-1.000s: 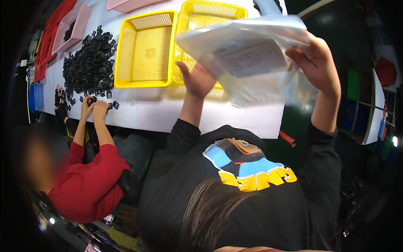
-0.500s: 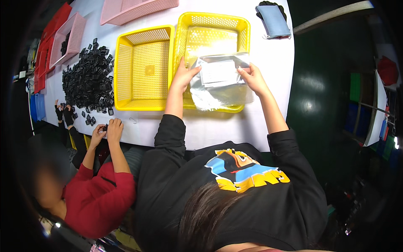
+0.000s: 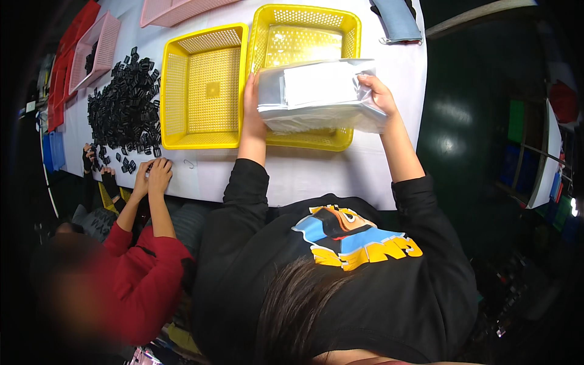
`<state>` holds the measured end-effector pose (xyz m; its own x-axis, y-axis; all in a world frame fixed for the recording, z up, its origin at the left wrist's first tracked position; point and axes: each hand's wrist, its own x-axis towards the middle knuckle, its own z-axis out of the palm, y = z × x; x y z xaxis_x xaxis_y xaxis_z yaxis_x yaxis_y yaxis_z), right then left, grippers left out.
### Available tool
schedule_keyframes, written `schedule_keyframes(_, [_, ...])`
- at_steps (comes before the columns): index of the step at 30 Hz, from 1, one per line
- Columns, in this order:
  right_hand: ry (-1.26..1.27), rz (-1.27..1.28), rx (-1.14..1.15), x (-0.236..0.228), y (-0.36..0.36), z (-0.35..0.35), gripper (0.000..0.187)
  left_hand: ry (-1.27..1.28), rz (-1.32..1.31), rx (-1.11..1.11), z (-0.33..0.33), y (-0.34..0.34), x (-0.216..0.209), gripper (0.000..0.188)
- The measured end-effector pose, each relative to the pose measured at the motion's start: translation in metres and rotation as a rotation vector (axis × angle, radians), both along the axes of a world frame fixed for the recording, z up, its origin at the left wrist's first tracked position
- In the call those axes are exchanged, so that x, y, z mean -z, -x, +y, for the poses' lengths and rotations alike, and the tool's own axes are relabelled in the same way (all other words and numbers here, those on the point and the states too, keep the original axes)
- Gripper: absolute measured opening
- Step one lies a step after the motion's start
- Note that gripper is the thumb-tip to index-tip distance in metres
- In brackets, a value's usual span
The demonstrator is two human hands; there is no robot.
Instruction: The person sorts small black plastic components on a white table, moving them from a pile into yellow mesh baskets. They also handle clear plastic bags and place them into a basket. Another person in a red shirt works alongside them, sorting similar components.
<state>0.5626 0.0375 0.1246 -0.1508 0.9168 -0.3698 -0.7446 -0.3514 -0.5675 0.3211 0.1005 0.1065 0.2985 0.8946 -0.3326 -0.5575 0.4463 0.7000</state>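
A thick clear plastic package (image 3: 328, 115) with a white paper label (image 3: 319, 85) on its upper face is held up over the near part of the right yellow basket (image 3: 306, 10). My left hand (image 3: 252, 112) grips its left end, fingers partly hidden behind it. At the right end, my right hand (image 3: 383, 100) has its thumb on top and the other fingers mostly out of sight. Through the wrinkled plastic, the contents cannot be made out. Left of it, the other yellow basket (image 3: 212, 90) shows its bare perforated floor.
Small black plastic pieces (image 3: 125, 103) lie heaped on the white table (image 3: 225, 188). Pink baskets (image 3: 97, 52) stand behind. A co-worker in a red top (image 3: 143, 280) works close at my left. Grey-blue cloth (image 3: 398, 21) lies at the far right corner.
The package has turned and tilted between my hands, showing a thick side and its label more squarely. My left hand now lies along its end. The view has shifted slightly.
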Motion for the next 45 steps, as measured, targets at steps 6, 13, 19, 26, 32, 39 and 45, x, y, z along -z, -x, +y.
schedule_keyframes(6, [0.085,0.042,-0.046,-0.029,-0.006,-0.001,0.021,0.072,-0.341,0.037,0.030,0.005,0.012,0.040])
schedule_keyframes(13, [0.154,-0.594,-0.213,0.026,0.000,0.008,0.028,-0.211,0.022,0.337,0.114,-0.007,-0.005,0.035])
schedule_keyframes(19, [0.208,-1.317,-0.177,0.035,0.038,0.024,0.026,-0.285,0.402,0.509,0.162,-0.023,0.026,0.046])
schedule_keyframes(26, [0.300,-1.516,-0.162,0.026,0.053,0.033,0.041,-0.555,1.093,0.417,0.150,-0.049,0.033,0.058])
schedule_keyframes(32, [-0.010,-1.919,-0.077,0.039,0.066,0.020,0.064,-1.090,1.309,0.105,0.106,-0.062,0.029,0.063])
schedule_keyframes(39, [-0.475,-1.881,0.130,-0.010,0.006,0.038,0.046,-1.310,1.361,0.708,0.021,-0.057,0.039,0.064])
schedule_keyframes(45, [0.919,-1.578,0.677,0.043,-0.183,0.126,0.090,-1.245,1.410,0.815,0.008,-0.066,0.046,0.068])
